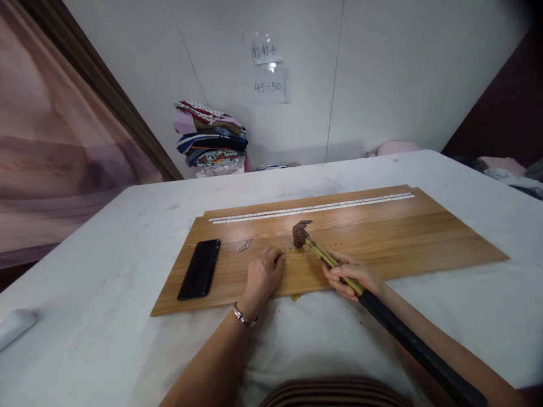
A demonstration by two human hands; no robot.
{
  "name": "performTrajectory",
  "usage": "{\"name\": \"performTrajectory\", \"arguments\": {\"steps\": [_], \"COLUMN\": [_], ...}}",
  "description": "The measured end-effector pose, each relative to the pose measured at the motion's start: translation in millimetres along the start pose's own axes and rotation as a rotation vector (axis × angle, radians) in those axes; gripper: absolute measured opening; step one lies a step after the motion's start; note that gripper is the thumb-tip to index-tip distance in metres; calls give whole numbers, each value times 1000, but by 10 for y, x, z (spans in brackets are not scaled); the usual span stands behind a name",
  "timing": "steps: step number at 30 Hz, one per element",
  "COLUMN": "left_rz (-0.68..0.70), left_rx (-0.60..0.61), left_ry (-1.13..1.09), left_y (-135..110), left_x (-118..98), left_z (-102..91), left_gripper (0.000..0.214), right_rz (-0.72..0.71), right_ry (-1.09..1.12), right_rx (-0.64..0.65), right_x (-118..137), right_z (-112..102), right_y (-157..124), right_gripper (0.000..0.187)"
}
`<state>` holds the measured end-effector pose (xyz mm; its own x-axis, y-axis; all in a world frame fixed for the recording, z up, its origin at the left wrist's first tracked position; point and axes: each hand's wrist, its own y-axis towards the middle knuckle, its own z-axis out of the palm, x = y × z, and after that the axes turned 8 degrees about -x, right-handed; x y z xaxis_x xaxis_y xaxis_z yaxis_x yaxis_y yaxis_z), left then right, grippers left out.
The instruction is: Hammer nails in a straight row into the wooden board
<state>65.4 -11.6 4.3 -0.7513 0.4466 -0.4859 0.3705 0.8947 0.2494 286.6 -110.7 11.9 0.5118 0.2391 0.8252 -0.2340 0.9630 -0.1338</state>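
My right hand [351, 276] is wrapped round the yellow-and-black handle of a claw hammer [316, 249]. The hammer's rusty brown head hangs just above or on a wood-grain board [382, 237]; I cannot tell whether it touches. Left of the head, my left hand [265, 274] rests on the board with its fingers curled in and a metal band on the wrist. Whatever its fingertips may hold is hidden. Small dark dots, perhaps nail heads, run in a row near the hammer head. A small pile of nails [244, 245] lies beyond my left hand.
A black phone [199, 270] lies at the board's left end. Two white marked strips [314, 209] run along its far side. The board is on a white-covered surface [102, 243], with folded clothes [212, 138] stacked behind. A white object [17, 328] sits far left.
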Motion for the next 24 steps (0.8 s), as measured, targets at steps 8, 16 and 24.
{"name": "performTrajectory", "arguments": {"steps": [8, 16, 24], "left_rz": [3, 22, 22], "left_rx": [-7, -9, -11], "left_ry": [6, 19, 17], "left_y": [-10, -2, -1], "left_x": [-12, 3, 6], "left_z": [-2, 10, 16], "left_gripper": [14, 15, 15], "right_rz": [2, 6, 0], "right_ry": [-15, -16, -19], "right_rx": [-4, 1, 2], "right_x": [8, -4, -10], "right_z": [16, 1, 27], "right_y": [-2, -10, 5], "right_gripper": [10, 12, 8]}}
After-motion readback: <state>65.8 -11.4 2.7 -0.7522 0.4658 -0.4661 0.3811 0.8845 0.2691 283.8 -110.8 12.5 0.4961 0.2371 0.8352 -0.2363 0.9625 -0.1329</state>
